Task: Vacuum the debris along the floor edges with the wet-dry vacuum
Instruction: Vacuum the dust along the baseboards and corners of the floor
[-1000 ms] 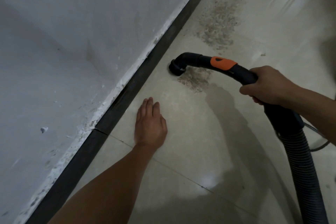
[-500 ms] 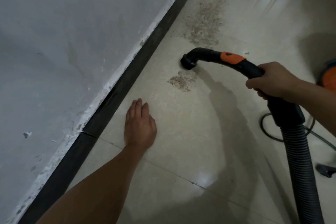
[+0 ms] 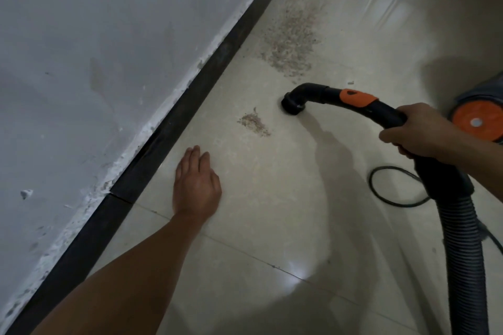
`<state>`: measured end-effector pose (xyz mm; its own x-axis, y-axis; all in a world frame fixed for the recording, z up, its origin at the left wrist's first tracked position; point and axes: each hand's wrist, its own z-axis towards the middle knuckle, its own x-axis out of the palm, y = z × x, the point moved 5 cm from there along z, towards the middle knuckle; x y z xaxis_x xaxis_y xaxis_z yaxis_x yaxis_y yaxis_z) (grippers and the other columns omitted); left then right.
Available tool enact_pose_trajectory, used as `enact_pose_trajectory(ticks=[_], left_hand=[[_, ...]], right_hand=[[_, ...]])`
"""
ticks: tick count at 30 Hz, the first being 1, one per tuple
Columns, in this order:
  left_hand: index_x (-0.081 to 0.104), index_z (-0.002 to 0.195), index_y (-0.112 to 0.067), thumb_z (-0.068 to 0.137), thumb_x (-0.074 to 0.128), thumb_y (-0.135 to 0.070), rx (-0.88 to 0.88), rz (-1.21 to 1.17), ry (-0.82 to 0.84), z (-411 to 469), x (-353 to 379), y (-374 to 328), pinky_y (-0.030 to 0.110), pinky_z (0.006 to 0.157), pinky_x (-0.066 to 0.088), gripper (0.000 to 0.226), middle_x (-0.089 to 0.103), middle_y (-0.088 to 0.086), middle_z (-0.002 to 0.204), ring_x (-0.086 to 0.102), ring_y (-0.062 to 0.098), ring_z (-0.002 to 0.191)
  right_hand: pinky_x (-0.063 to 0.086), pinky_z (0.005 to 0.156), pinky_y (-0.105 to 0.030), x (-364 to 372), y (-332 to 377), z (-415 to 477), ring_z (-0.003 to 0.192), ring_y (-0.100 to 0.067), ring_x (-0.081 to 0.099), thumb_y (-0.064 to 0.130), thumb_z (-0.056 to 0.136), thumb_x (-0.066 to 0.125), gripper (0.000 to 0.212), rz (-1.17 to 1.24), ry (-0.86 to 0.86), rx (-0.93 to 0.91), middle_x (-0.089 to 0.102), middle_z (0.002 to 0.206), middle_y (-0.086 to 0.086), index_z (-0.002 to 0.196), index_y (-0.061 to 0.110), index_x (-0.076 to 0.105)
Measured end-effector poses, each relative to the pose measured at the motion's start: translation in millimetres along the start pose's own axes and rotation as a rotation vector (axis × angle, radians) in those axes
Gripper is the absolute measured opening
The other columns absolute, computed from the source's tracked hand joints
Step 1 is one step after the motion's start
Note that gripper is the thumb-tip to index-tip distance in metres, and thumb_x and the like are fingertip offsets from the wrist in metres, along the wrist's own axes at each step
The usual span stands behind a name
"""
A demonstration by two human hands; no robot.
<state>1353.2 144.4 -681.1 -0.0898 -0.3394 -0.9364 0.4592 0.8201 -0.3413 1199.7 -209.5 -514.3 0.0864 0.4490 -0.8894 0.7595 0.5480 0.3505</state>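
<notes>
"Where were the grips at that moment?"

"I had the right-hand grip (image 3: 416,130) curled tight round the black curved plastic vacuum handle (image 3: 386,114), just behind its orange collar (image 3: 358,98). The left-hand grip (image 3: 197,185) held nothing. It lay palm down, fingers straight and together, on the pale glossy tiled floor (image 3: 272,212)."

"And the business end?"

"The round black nozzle mouth (image 3: 292,106) at the handle's bent tip was down at the floor, though I couldn't tell whether it actually touched. A dark ribbed hose (image 3: 462,253) ran from under my right-hand grip toward the lower right edge."

"The debris?"

"A small patch of brownish gritty debris (image 3: 253,124) lay just left of the nozzle mouth, between it and the left-hand grip. A larger spread of the same grit (image 3: 294,38) lay farther along the floor, near the dark skirting strip (image 3: 190,95) at the foot of the grey-white plastered wall (image 3: 95,62)."

"Anything beyond that?"

"The vacuum's grey body with a round orange disc (image 3: 476,119) sat at the right edge, past my right wrist. A thin black cable (image 3: 381,190) looped on the floor beside the hose."
</notes>
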Motion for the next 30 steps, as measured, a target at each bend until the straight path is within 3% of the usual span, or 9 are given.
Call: enact_pose_trajectory(ticks=[6, 13, 17, 21, 26, 30], left_hand=[[0.053, 0.131, 0.002, 0.089, 0.032, -0.019, 0.002, -0.009, 0.005, -2, -3, -2, 0.046, 0.112, 0.029, 0.051, 0.044, 0.022, 0.144, 0.036, 0.035, 0.137], [0.053, 0.131, 0.003, 0.089, 0.034, -0.018, 0.004, -0.015, -0.005, -2, -5, -4, 0.046, 0.112, 0.029, 0.050, 0.045, 0.022, 0.143, 0.038, 0.036, 0.135], [0.054, 0.129, 0.003, 0.089, 0.028, -0.022, 0.001, -0.019, -0.002, -2, -4, -3, 0.048, 0.111, 0.032, 0.054, 0.046, 0.023, 0.141, 0.040, 0.037, 0.134], [0.056, 0.127, 0.003, 0.088, 0.026, -0.023, -0.006, -0.034, -0.006, -1, -2, -3, 0.048, 0.108, 0.036, 0.056, 0.049, 0.022, 0.139, 0.043, 0.037, 0.131], [0.057, 0.125, 0.002, 0.087, 0.028, -0.021, -0.008, -0.042, -0.012, 0, -1, -1, 0.048, 0.107, 0.038, 0.053, 0.050, 0.022, 0.137, 0.044, 0.037, 0.130], [0.057, 0.126, 0.002, 0.088, 0.027, -0.022, -0.003, -0.039, -0.002, 0, -2, -2, 0.048, 0.108, 0.037, 0.054, 0.049, 0.022, 0.139, 0.043, 0.036, 0.131]], right_hand=[[0.037, 0.033, -0.018, 18, 4, -32, 0.031, -0.009, 0.054, 0.011, 0.075, 0.074, 0.014, -0.032, 0.109, -0.084, 0.057, 0.040, 0.002, 0.078, 0.014, 0.060], [0.042, 0.039, -0.023, 31, 12, -39, 0.035, -0.014, 0.058, 0.015, 0.075, 0.073, 0.015, -0.042, 0.103, -0.119, 0.063, 0.054, -0.005, 0.079, 0.016, 0.059], [0.042, 0.043, -0.022, 28, 16, -22, 0.035, -0.011, 0.058, 0.016, 0.076, 0.072, 0.013, 0.050, -0.004, -0.038, 0.064, 0.057, -0.007, 0.082, 0.014, 0.061], [0.039, 0.035, -0.019, 52, 32, -18, 0.032, -0.008, 0.055, 0.014, 0.075, 0.072, 0.013, 0.061, 0.095, -0.111, 0.061, 0.051, -0.002, 0.079, 0.015, 0.060], [0.045, 0.048, -0.024, 47, 42, -9, 0.041, -0.017, 0.061, 0.015, 0.075, 0.072, 0.014, 0.078, 0.010, -0.114, 0.065, 0.057, -0.007, 0.085, 0.013, 0.062], [0.039, 0.036, -0.019, 67, 55, -22, 0.034, -0.009, 0.057, 0.015, 0.074, 0.072, 0.015, 0.022, 0.132, -0.220, 0.062, 0.050, -0.001, 0.077, 0.019, 0.058]])
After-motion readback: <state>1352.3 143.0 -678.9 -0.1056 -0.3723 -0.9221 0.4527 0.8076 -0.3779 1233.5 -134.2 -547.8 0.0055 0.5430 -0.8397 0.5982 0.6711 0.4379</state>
